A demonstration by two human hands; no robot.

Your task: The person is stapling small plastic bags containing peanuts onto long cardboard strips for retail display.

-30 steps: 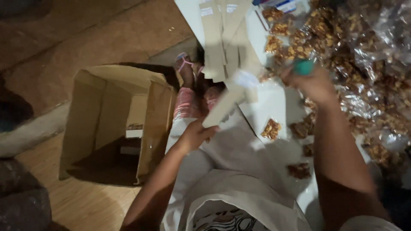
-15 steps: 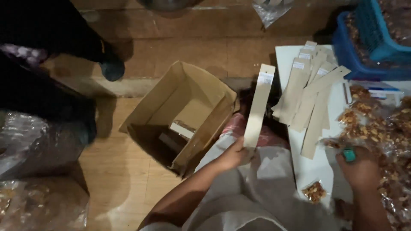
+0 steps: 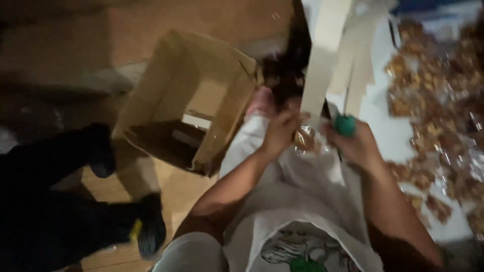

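My left hand [image 3: 282, 132] grips the lower end of a long pale cardboard strip [image 3: 322, 60] that stands upright above my lap. Between both hands sits a small clear bag of brown snack pieces [image 3: 306, 141], touched by the fingers of each. My right hand [image 3: 355, 143] is closed around a small green-handled tool [image 3: 345, 124]. Both hands hover over my white-clothed lap.
An open, tilted cardboard box [image 3: 194, 100] lies on the wooden floor to the left. Several more pale strips [image 3: 360, 55] rest on a white sheet [image 3: 390, 131]. Many clear snack bags [image 3: 438, 100] cover the right side. Another person's dark legs and shoes [image 3: 101, 151] are at the left.
My right hand has come in from the sheet to meet the left at the strip's base, bringing a snack bag. The view has swung and moved closer.
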